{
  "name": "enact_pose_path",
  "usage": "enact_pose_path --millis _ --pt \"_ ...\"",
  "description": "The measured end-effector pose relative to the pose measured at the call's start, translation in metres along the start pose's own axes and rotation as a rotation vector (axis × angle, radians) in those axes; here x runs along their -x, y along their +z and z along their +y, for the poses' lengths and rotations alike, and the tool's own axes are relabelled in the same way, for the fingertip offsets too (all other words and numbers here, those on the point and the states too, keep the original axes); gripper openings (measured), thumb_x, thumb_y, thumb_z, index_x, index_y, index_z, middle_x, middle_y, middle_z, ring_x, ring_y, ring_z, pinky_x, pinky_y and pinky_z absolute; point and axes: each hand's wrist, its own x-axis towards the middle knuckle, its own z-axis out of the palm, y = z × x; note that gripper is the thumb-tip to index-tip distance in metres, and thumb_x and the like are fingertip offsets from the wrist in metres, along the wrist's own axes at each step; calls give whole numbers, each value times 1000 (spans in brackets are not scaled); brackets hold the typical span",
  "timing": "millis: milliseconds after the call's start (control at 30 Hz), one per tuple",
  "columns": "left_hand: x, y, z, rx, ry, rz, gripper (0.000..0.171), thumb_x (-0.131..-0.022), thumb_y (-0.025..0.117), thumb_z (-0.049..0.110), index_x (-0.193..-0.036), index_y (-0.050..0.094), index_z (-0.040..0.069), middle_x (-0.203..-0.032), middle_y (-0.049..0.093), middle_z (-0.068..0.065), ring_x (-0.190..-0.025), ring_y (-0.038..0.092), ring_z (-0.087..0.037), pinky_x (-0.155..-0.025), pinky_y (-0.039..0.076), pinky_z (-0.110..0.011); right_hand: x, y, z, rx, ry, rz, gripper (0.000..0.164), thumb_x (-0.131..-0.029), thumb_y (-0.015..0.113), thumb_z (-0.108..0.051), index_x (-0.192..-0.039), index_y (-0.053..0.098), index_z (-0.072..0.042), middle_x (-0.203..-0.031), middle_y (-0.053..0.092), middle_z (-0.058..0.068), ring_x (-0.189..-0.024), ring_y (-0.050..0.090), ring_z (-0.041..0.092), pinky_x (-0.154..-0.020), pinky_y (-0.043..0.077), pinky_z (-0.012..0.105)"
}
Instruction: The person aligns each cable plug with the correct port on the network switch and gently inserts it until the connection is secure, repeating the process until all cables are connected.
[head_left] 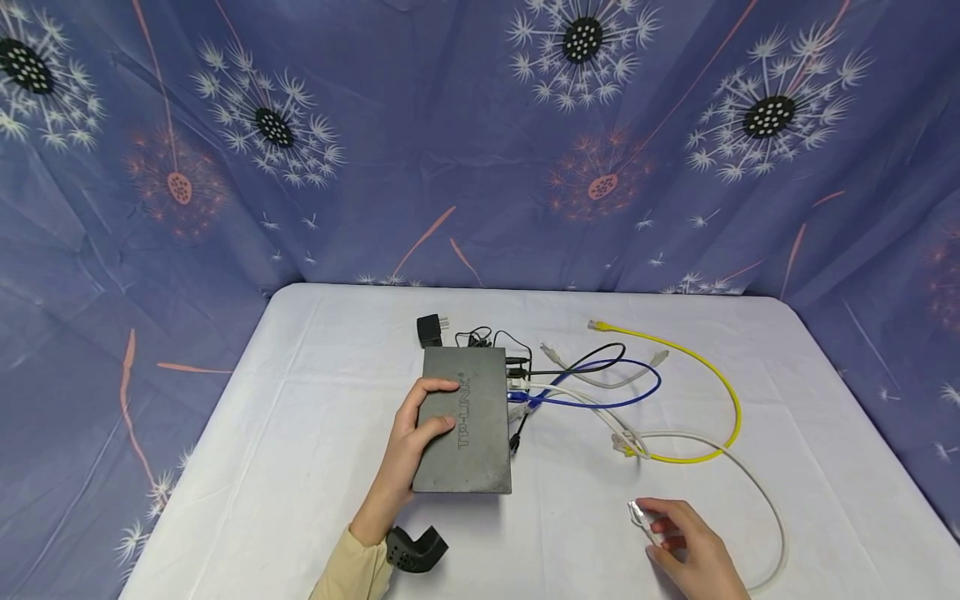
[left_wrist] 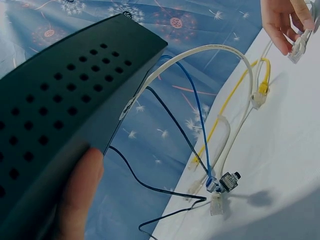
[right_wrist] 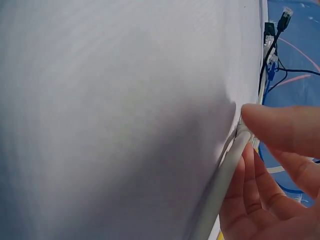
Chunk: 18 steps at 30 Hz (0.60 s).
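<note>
A dark TP-LINK network switch [head_left: 480, 425] is gripped at its left side by my left hand [head_left: 405, 454], thumb and forefinger over the top. Its vented side and my thumb [left_wrist: 82, 195] show large in the left wrist view. Black, white and blue network cables [head_left: 637, 402] enter ports on the switch's right side. Lower right, my right hand [head_left: 693, 546] pinches a pale network cable near its clear plug [head_left: 636, 512]. The cable [right_wrist: 220, 187] runs past the thumb and curled fingers in the right wrist view.
A yellow cable [head_left: 731, 392] curves across the right of the white-covered table [head_left: 315, 467]. Behind the switch lies a black power adapter [head_left: 430, 331] with a coiled cord. A short grey cable [head_left: 611, 385] and several loose plugs lie beside the ports. Patterned blue cloth [head_left: 420, 150] hangs behind.
</note>
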Motion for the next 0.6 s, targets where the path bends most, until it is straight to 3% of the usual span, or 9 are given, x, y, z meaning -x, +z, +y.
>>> enact_pose_path --millis 233,467,600 --pt "0 0 -1 3 -7 -1 39 -84 56 3 -122 57 10 -126 48 -10 -107 45 -30 -87 36 -39 0 1 3 0 -19 -4 61 -57 75 21 -109 65 -9 -95 54 -8 -76 52 0 -60 48 22" --pt "1 0 -1 0 -5 0 39 -84 56 3 -122 58 10 -126 48 -10 -107 45 -30 -87 36 -39 -1 2 6 -13 -84 67 59 -58 68 25 -105 67 -10 -91 56 -9 -74 53 0 -57 48 22" --pt "1 0 -1 -1 -3 1 38 -84 56 3 -122 58 10 -127 48 -9 -108 45 -29 -87 36 -38 -2 1 5 -39 -107 118 57 -58 65 27 -103 68 -9 -88 58 -8 -74 54 0 -59 46 16"
